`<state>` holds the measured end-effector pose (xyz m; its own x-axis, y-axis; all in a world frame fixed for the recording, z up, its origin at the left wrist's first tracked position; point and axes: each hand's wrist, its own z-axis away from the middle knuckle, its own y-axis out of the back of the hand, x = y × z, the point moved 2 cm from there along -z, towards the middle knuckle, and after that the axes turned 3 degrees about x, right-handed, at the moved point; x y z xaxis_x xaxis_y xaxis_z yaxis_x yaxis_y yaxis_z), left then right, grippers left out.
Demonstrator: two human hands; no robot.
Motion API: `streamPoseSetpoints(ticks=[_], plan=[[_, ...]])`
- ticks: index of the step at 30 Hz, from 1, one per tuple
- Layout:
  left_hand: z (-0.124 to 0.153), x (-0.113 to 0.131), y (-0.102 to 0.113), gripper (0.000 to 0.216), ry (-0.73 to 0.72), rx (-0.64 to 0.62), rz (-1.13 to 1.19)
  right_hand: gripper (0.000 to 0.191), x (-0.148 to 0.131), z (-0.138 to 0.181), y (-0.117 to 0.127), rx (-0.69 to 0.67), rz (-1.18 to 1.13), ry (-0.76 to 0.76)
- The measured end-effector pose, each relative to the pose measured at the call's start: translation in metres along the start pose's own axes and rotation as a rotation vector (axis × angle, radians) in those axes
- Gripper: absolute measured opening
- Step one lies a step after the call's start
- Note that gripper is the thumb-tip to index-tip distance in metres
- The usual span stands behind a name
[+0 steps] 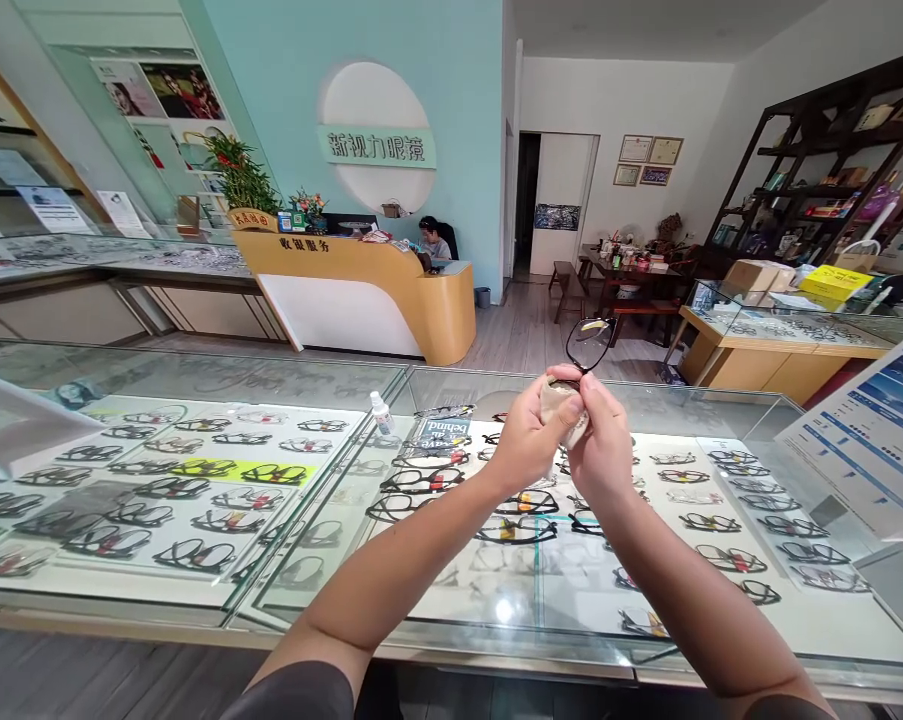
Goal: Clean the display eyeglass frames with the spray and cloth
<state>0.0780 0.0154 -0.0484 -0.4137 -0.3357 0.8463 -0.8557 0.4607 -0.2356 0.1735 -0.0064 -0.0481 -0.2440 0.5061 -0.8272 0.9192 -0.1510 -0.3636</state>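
Observation:
Both my hands are raised together over the glass display case (451, 600). Between them is a pair of black-rimmed eyeglasses (590, 345), with one lens standing up above my fingers. A pale cleaning cloth (560, 405) is bunched around the lower part of the glasses. My left hand (530, 430) is closed on the cloth, its thumb pressed against it. My right hand (605, 440) is closed around the eyeglasses next to the cloth. The rest of the frame is hidden by the cloth and fingers.
A small white spray bottle (381, 412) stands on the case to the left. Rows of eyeglass frames (421, 480) lie under the glass. A printed sign (871, 440) leans at the right. Across the floor, a person (436, 240) sits behind a wooden counter (447, 310).

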Motion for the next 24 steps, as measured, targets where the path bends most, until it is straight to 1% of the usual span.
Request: streamPoseSetpoints(ticks=[2,4,6,8,10,11,13,15,17,19,21,22,24], plan=[[0.002,0.0,-0.002,0.051,-0.053,0.105,0.0,0.043,0.0,0.004,-0.002,-0.043,0.061,0.053],[0.003,0.003,-0.003,0.052,-0.051,0.17,0.007,0.042,-0.003,0.004,0.0,-0.078,0.096,0.09],[0.001,0.005,-0.002,0.056,0.017,0.163,0.029,0.037,-0.007,0.0,0.004,-0.114,0.112,0.108],[-0.002,0.007,0.0,0.06,0.11,0.104,0.049,0.033,-0.012,-0.006,0.01,-0.129,0.114,0.109],[-0.007,0.007,0.005,0.062,0.177,0.064,0.06,0.031,-0.017,-0.014,0.016,-0.108,0.074,0.075],[-0.01,0.007,0.008,0.063,0.197,0.068,0.065,0.032,-0.019,-0.017,0.018,-0.086,0.036,0.055],[-0.016,0.008,0.015,0.064,0.226,0.126,0.085,0.03,-0.023,-0.023,0.021,-0.046,-0.044,0.03],[-0.02,0.011,0.024,0.063,0.254,0.202,0.106,0.027,-0.027,-0.028,0.024,-0.014,-0.097,0.039],[-0.023,0.015,0.031,0.061,0.27,0.258,0.115,0.024,-0.03,-0.03,0.025,-0.006,-0.122,0.048],[-0.024,0.021,0.038,0.059,0.265,0.286,0.112,0.023,-0.032,-0.031,0.026,-0.009,-0.134,0.044],[-0.024,0.026,0.042,0.057,0.245,0.263,0.088,0.023,-0.034,-0.032,0.028,-0.014,-0.139,0.034],[-0.023,0.029,0.042,0.056,0.243,0.225,0.071,0.023,-0.035,-0.033,0.03,-0.018,-0.141,0.03],[-0.02,0.031,0.037,0.055,0.264,0.1,0.014,0.024,-0.037,-0.035,0.034,-0.043,-0.145,0.021]])
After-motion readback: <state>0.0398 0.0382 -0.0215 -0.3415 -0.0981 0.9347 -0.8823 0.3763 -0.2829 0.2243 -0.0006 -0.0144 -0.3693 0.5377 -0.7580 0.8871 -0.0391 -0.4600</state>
